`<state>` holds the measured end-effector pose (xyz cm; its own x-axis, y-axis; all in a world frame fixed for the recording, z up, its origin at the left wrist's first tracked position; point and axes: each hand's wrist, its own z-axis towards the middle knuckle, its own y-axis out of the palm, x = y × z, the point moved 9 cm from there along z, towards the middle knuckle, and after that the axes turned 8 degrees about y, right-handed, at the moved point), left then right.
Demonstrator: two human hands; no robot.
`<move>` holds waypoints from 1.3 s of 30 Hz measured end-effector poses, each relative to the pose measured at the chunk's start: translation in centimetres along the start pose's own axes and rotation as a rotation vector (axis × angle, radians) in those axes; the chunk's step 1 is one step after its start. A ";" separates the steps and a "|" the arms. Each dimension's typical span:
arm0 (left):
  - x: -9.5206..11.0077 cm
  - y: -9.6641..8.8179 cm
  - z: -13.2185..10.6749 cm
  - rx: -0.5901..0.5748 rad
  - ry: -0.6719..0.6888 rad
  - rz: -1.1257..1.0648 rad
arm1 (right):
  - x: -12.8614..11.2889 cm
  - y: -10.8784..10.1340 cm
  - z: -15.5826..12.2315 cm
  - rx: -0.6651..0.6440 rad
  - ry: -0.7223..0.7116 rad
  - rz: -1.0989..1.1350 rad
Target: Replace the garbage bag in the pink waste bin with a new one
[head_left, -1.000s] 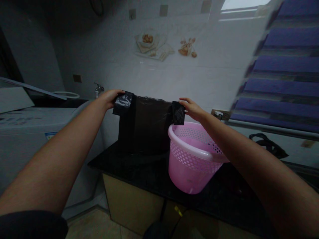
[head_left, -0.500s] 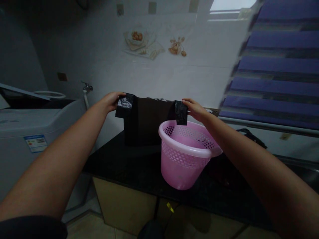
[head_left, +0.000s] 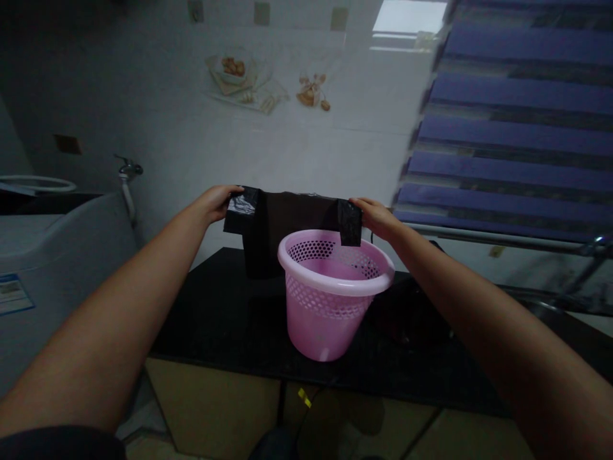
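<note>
A black plastic bag (head_left: 297,211) is stretched out flat between my two hands, behind a pink basket. My left hand (head_left: 220,201) is closed on the bag's left handle, thumb on top. The right handle is pinched in my right hand (head_left: 376,216), and its loose flap hangs over the basket's far rim. The pink plastic basket (head_left: 318,326), with a perforated band below its rim, stands upright on the black countertop (head_left: 215,319). Its front hides the lower right part of the bag. The basket's bottom inside is out of sight.
A washing machine (head_left: 71,236) with its lid up stands at the left, near a wall tap (head_left: 129,169). A dark object (head_left: 414,313) lies right of the basket, partly behind my forearm. Farther right are a sink faucet (head_left: 591,255) and a purple striped blind (head_left: 507,128).
The view has turned right, so the wall, counter and basket sit farther left. Both hands keep their hold on the bag, which now overlaps more with the basket.
</note>
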<state>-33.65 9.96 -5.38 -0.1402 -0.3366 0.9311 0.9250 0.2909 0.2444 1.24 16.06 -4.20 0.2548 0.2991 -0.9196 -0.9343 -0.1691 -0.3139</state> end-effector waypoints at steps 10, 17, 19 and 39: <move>-2.0 3.9 -0.3 -0.060 -0.039 -0.032 | 1.2 -3.8 -2.1 0.048 0.055 0.079; -3.3 6.4 -0.8 -0.096 -0.074 -0.045 | 2.6 -5.8 -3.1 0.062 0.083 0.055; -3.6 7.0 -1.1 -0.107 -0.091 -0.047 | 2.8 -6.3 -3.4 0.066 0.067 0.006; -6.2 8.0 -4.0 -0.178 -0.224 -0.046 | 6.1 -9.5 -6.4 0.204 0.108 0.025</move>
<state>-23.94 10.87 -10.30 -0.2395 -0.1340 0.9616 0.9605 0.1115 0.2548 13.27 13.44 -8.33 0.2462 0.1932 -0.9498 -0.9688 0.0210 -0.2468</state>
